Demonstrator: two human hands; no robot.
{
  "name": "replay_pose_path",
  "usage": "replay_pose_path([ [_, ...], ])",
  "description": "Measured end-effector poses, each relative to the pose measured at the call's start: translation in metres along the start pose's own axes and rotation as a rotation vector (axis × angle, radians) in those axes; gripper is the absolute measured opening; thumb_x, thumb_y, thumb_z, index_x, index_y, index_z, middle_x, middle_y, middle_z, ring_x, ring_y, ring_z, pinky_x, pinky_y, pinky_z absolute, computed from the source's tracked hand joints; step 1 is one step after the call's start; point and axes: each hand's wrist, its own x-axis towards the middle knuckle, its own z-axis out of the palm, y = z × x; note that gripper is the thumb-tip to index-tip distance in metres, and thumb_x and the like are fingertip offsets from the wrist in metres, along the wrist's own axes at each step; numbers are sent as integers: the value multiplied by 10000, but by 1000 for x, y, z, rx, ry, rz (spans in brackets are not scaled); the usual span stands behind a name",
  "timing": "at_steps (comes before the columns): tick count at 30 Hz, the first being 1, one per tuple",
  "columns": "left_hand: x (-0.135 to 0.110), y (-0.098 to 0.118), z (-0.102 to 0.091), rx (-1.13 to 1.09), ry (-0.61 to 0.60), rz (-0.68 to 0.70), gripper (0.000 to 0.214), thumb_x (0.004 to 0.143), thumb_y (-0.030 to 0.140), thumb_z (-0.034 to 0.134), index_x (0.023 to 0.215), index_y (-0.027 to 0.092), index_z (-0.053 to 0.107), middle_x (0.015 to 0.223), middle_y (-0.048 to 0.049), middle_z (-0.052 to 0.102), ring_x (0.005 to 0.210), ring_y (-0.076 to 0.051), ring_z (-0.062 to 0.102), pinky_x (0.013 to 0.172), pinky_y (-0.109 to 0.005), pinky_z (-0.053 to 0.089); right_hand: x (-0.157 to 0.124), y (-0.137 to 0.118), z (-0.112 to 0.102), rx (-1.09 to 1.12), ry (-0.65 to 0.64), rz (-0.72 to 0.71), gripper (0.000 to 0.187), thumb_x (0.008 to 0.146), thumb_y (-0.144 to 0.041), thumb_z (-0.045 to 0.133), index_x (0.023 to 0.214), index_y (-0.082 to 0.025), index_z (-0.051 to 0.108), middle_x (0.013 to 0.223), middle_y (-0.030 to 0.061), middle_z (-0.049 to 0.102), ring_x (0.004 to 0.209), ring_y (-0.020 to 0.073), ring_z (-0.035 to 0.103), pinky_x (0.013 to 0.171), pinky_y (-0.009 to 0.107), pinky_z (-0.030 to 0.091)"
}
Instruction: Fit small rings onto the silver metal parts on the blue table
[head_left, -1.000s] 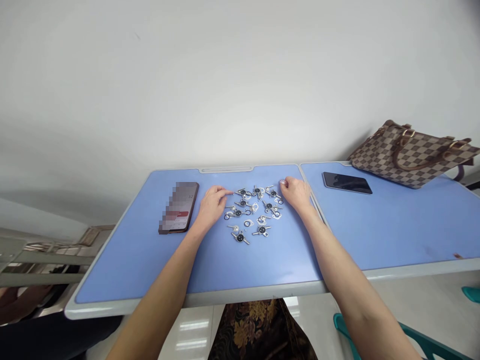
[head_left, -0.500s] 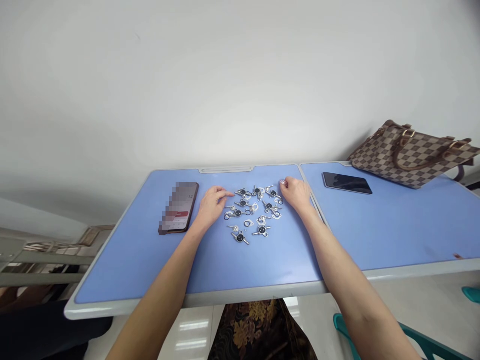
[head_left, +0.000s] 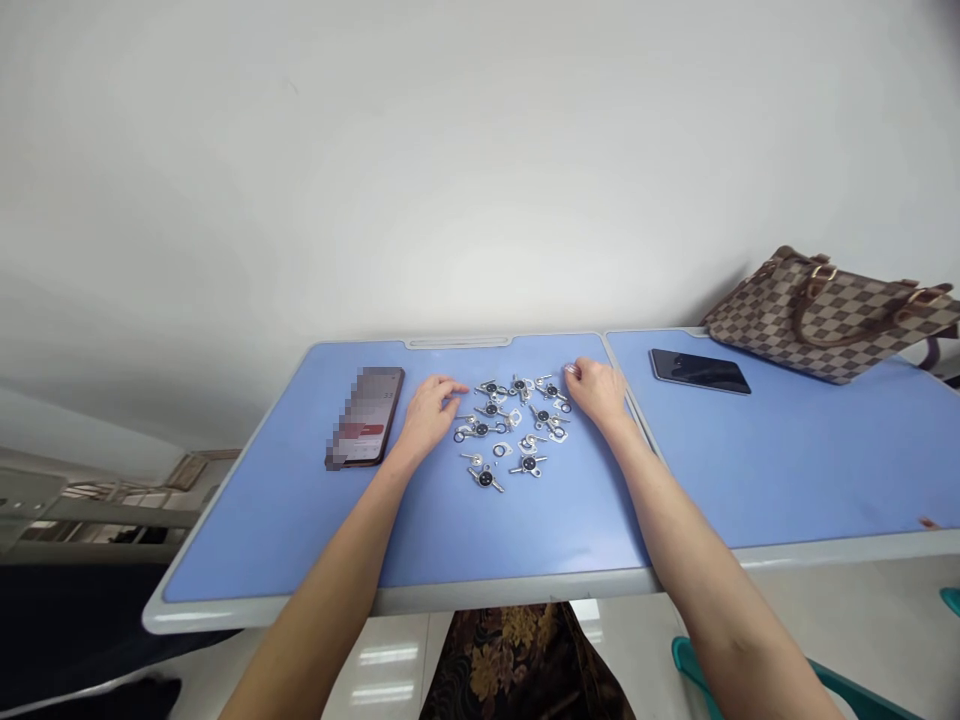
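Note:
Several small metal fittings with round black centres, such as this one [head_left: 486,479], lie in a loose cluster on the blue table [head_left: 525,545]. Among them are thin silvery plates, black rings such as this ring [head_left: 499,451], and little pin-like pieces such as this one [head_left: 473,459]. My left hand [head_left: 429,412] rests at the cluster's left edge, its index finger stretched toward the parts and nothing visible in it. At the right edge, my right hand [head_left: 598,388] is closed, with a small shiny piece [head_left: 571,369] at its fingertips, too small to name.
A lit phone [head_left: 375,415], partly pixelated, lies left of my left hand. On the adjoining table to the right are a dark phone [head_left: 700,371] and a checked handbag [head_left: 817,315] against the wall [head_left: 480,160]. Green chair parts [head_left: 862,695] show below the table.
The whole view has shifted slightly, with the table appearing a little farther right. Both hands keep nearly the same places and poses beside the parts.

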Motion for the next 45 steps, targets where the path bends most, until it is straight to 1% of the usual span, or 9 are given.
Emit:
replay_pose_path([
  [7,-1,3,-1,-34,4,-26,294,808,115,485,996,217,686,1082,-46,606,913,-179,607,919,-350,470,0,-1,-2,-6,-40,14,353,935,-341,408,899,-160,709,846,122,718,743,206,628,574,279,233],
  [16,-3,5,-2,-55,22,-19,303,806,99,494,1007,220,687,1070,-46,615,914,-181,606,912,-352,479,-1,-3,-2,-31,-56,12,343,948,-339,413,906,-160,702,846,122,718,741,203,638,580,282,244],
  [20,-5,6,-3,-80,27,-16,308,815,100,497,1023,233,683,1075,-42,617,925,-179,605,915,-352,480,-2,-3,-3,-35,-65,14,361,955,-356,412,902,-150,704,828,122,711,721,197,632,573,284,235],
  [25,-4,5,-2,-95,14,-37,305,813,88,502,1022,213,686,1079,-53,613,926,-183,602,926,-367,474,-2,-3,-3,-36,-74,11,360,955,-359,424,909,-150,714,804,121,699,693,186,606,570,279,224],
  [31,-5,4,-3,-116,24,-41,307,808,72,496,1008,213,683,1060,-44,623,908,-173,607,899,-348,482,-2,-3,-2,-48,-67,20,366,961,-377,421,896,-158,706,801,111,705,686,183,612,558,286,191],
  [38,-5,1,-4,-140,39,-43,288,816,81,502,996,216,681,1065,-45,625,898,-166,611,876,-336,499,-2,-3,-1,-59,-71,11,360,963,-383,428,875,-165,701,789,104,708,683,188,618,556,291,189],
  [42,-3,-7,-7,-215,94,-70,290,824,81,474,991,206,675,1073,-53,617,941,-166,609,851,-323,514,-2,-4,-2,-58,-82,19,354,963,-379,430,896,-170,707,801,104,704,686,186,617,557,285,203],
  [45,-1,-12,-9,-209,118,-45,280,826,100,487,1010,208,668,1101,-57,612,1059,-187,582,950,-357,479,-2,-4,-2,-53,-83,21,347,961,-376,434,905,-170,708,800,105,703,681,184,614,557,276,208],
])
